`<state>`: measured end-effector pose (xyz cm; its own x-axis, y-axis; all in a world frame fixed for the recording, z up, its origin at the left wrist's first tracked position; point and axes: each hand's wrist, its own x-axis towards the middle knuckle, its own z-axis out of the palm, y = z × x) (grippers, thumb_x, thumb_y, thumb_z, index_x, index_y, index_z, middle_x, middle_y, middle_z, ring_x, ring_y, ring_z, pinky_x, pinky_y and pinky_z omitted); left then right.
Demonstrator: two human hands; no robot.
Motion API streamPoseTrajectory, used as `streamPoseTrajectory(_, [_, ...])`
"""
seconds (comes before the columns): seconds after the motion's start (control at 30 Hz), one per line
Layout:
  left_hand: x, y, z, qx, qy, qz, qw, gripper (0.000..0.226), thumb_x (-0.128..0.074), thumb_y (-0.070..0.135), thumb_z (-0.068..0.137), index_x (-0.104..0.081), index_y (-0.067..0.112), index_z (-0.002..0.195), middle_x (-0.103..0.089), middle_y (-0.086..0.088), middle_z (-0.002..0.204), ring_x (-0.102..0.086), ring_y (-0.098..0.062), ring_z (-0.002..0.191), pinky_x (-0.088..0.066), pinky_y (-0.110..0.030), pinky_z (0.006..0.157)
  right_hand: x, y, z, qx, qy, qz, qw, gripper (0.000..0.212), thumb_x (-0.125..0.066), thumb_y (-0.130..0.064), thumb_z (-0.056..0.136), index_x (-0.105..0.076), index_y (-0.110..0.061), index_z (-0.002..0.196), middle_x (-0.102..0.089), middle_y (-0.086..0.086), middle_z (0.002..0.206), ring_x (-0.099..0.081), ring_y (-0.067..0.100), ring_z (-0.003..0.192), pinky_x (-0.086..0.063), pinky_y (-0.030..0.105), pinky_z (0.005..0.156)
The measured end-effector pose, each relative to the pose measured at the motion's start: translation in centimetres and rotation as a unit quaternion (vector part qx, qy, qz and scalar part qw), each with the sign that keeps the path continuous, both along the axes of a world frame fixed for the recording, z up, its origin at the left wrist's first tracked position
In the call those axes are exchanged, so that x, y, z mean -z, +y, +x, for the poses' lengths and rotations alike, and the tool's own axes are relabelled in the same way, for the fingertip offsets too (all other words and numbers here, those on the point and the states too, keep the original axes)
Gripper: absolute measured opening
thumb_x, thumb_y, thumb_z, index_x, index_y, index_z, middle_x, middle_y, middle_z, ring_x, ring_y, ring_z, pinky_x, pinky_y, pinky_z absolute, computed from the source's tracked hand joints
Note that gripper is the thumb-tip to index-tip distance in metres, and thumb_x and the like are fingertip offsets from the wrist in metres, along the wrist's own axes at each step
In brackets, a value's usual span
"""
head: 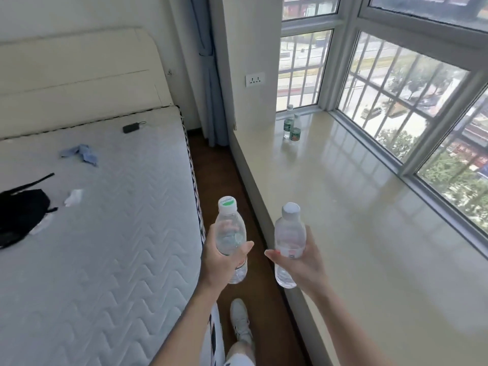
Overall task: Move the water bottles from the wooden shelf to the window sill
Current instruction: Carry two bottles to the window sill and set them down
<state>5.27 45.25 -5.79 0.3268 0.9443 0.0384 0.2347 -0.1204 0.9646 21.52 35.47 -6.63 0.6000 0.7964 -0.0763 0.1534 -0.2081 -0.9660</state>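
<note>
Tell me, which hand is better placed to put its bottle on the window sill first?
Right. The right hand holds the grey-capped bottle at the edge of the window sill. The left hand holds the green-capped bottle over the floor, nearer the bed, so it probably must reach farther.

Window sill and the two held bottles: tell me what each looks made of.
Left-hand bottle: clear thin plastic, glossy; the left hand shows through its wall; white cap with a green top.
Right-hand bottle: the same clear plastic, plain pale cap.
Window sill: probably polished stone or a stone-like slab, beige; it mirrors the window frame.
</note>
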Motion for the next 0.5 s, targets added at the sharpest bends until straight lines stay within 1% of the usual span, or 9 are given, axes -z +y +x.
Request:
streamPoseTrajectory(0.03, [0.0,1.5,0.2,-0.004,0.0,-0.001,1.0,0.046,-0.08,0.039,0.066,-0.057,0.035,0.106,-0.059,0.019,0.111,-0.054,0.002,0.107,-0.045,-0.018,0.082,0.0,1.6,0.3,-0.006,0.0,0.0,1.0,0.059,-0.093,-0.03,0.063,-0.052,-0.032,0.104,-0.066,-0.01,0.094,-0.065,0.003,0.083,-0.049,0.018,0.068])
streamPoseTrajectory(0.07, [-0.1,3.1,0.4,-0.008,0.001,-0.002,1.0,0.047,-0.079,0.04,0.066,-0.057,0.035,0.107,-0.059,0.02,0.111,-0.053,0.005,0.107,-0.044,-0.016,0.081,0.0,3.4,0.7,-0.011,-0.002,-0.001,1.0,0.06,-0.093,-0.032,0.062,-0.051,-0.033,0.105,-0.067,-0.01,0.095,-0.066,0.004,0.084,-0.051,0.021,0.07])
streamPoseTrajectory(0.1, [-0.1,4.7,0.6,-0.012,0.001,-0.001,1.0,0.046,-0.079,0.041,0.066,-0.056,0.037,0.107,-0.059,0.021,0.111,-0.053,0.007,0.107,-0.043,-0.016,0.08,0.0,5.2,1.0,-0.014,-0.003,-0.003,1.0,0.061,-0.093,-0.037,0.061,-0.051,-0.034,0.105,-0.067,-0.01,0.096,-0.066,0.005,0.086,-0.054,0.026,0.073])
streamPoseTrajectory(0.17, [-0.4,8.4,0.9,-0.018,0.004,-0.001,1.0,0.044,-0.078,0.042,0.066,-0.054,0.047,0.102,-0.058,0.023,0.11,-0.052,0.008,0.107,-0.042,-0.016,0.081,-0.1,9.2,1.6,-0.02,-0.006,-0.005,1.0,0.065,-0.09,-0.047,0.056,-0.051,-0.034,0.107,-0.068,-0.009,0.098,-0.067,0.011,0.09,-0.057,0.037,0.079])
streamPoseTrajectory(0.23, [-0.9,12.5,1.5,-0.027,0.007,0.002,1.0,0.045,-0.077,0.042,0.066,-0.051,0.059,0.097,-0.058,0.024,0.11,-0.052,0.008,0.107,-0.041,-0.012,0.08,-0.2,13.7,2.3,-0.027,-0.006,-0.003,1.0,0.067,-0.087,-0.051,0.054,-0.052,-0.033,0.108,-0.068,-0.008,0.098,-0.068,0.014,0.091,-0.057,0.041,0.081])
streamPoseTrajectory(0.27, [-1.1,14.6,1.8,-0.03,0.004,0.001,1.0,0.045,-0.077,0.042,0.066,-0.05,0.06,0.097,-0.058,0.023,0.11,-0.053,0.006,0.107,-0.04,-0.01,0.079,-0.4,15.9,2.6,-0.03,-0.008,-0.003,1.0,0.067,-0.088,-0.051,0.054,-0.052,-0.033,0.108,-0.067,-0.008,0.098,-0.068,0.014,0.091,-0.057,0.042,0.081])
streamPoseTrajectory(0.3, [-1.2,16.6,2.1,-0.03,-0.001,-0.002,1.0,0.045,-0.078,0.041,0.066,-0.051,0.058,0.098,-0.059,0.021,0.11,-0.054,0.005,0.107,-0.04,-0.009,0.079,-0.6,18.1,2.9,-0.033,-0.012,-0.003,0.999,0.066,-0.089,-0.049,0.055,-0.052,-0.032,0.108,-0.067,-0.008,0.098,-0.067,0.014,0.091,-0.057,0.041,0.081])
streamPoseTrajectory(0.43, [-1.4,23.9,3.1,-0.011,0.003,-0.006,1.0,0.05,-0.078,0.041,0.066,-0.052,0.042,0.109,-0.06,0.018,0.112,-0.053,0.008,0.107,-0.041,-0.004,0.078,-1.5,26.2,4.2,-0.036,-0.012,0.004,0.999,0.058,-0.092,-0.031,0.065,-0.051,-0.03,0.106,-0.066,-0.005,0.098,-0.066,0.01,0.087,-0.054,0.031,0.076])
streamPoseTrajectory(0.5, [-1.2,27.3,3.8,-0.01,0.005,-0.006,1.0,0.049,-0.078,0.041,0.066,-0.051,0.047,0.107,-0.059,0.022,0.112,-0.052,0.011,0.107,-0.041,-0.006,0.078,-1.7,29.4,4.9,-0.038,-0.01,0.007,0.999,0.057,-0.092,-0.029,0.066,-0.051,-0.03,0.106,-0.066,-0.007,0.097,-0.066,0.006,0.086,-0.053,0.028,0.075])
